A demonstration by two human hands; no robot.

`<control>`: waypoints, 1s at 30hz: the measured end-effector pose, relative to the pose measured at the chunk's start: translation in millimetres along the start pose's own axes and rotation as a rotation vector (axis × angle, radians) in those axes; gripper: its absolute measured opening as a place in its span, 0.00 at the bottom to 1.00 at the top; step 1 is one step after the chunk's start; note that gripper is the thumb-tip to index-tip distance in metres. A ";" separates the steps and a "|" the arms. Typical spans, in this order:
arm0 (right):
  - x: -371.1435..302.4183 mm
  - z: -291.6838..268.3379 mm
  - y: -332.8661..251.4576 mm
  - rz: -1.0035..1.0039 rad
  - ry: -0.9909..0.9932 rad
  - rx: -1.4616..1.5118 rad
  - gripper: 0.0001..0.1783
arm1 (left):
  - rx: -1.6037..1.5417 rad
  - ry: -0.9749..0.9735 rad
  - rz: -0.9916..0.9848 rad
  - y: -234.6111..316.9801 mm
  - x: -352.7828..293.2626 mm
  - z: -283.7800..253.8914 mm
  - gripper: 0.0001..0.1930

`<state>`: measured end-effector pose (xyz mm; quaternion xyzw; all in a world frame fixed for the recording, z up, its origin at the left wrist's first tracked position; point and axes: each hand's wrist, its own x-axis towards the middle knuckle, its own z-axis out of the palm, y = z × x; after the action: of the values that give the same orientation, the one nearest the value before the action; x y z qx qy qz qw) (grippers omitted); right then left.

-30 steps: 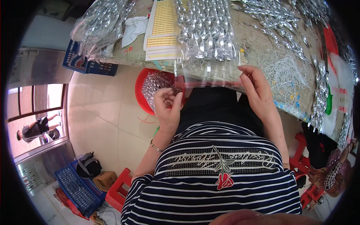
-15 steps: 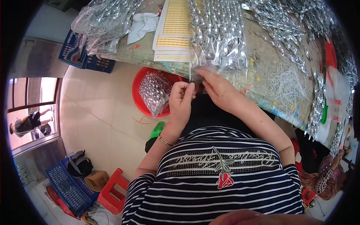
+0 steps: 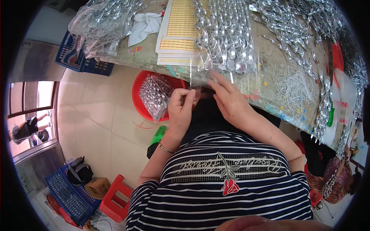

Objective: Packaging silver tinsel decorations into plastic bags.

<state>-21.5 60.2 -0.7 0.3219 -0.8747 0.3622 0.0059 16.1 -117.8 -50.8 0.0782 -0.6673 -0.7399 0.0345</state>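
A clear plastic bag (image 3: 227,42) filled with silver twisted strips lies at the table's near edge. My left hand (image 3: 181,106) is closed, thumb against curled index finger, on the near left corner of the bag's clear flap. Stretched over that flap, the fingers of my right hand (image 3: 233,98) are apart and seem to touch the plastic. Under the bag's left side lie sheets of paper (image 3: 173,52) with yellow printed rows.
Below the table edge stands a red basin (image 3: 139,104) holding another filled bag (image 3: 154,94). Tangled clear thread (image 3: 295,86) and loose silver twists (image 3: 287,38) cover the table's right. White tissue (image 3: 144,29) lies left. A red stool (image 3: 117,198) and blue crate (image 3: 69,188) stand on the floor.
My left hand has shifted slightly left and down with the bag's corner. The right hand has moved slightly right and down, its fingers now more spread over the flap.
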 end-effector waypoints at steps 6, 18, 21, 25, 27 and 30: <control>8.7 -6.1 -7.9 -0.012 0.092 -0.311 0.32 | 0.058 -0.022 0.054 7.1 -3.1 4.0 0.04; 3.2 -24.7 -8.0 -0.071 0.081 -0.252 0.31 | 0.028 0.004 0.076 5.1 -4.5 8.0 0.05; 3.2 -31.6 -8.9 -0.065 0.151 -0.219 0.30 | 0.048 -0.012 0.067 7.4 -4.7 7.3 0.04; 20.5 -26.6 -9.3 -0.048 0.186 -0.292 0.28 | 0.054 -0.054 0.089 5.7 -3.6 9.1 0.03; 23.1 -22.8 1.6 -0.029 0.157 -0.366 0.27 | 0.065 -0.040 0.107 5.3 -3.3 10.3 0.04; 21.8 -21.3 17.1 -0.036 0.147 -0.437 0.28 | 0.079 -0.010 0.120 6.8 -0.7 7.8 0.05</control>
<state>-53.3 70.6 9.6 0.3014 -0.9237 0.1866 0.1455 15.2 -110.8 -43.2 0.0357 -0.6995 -0.7100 0.0724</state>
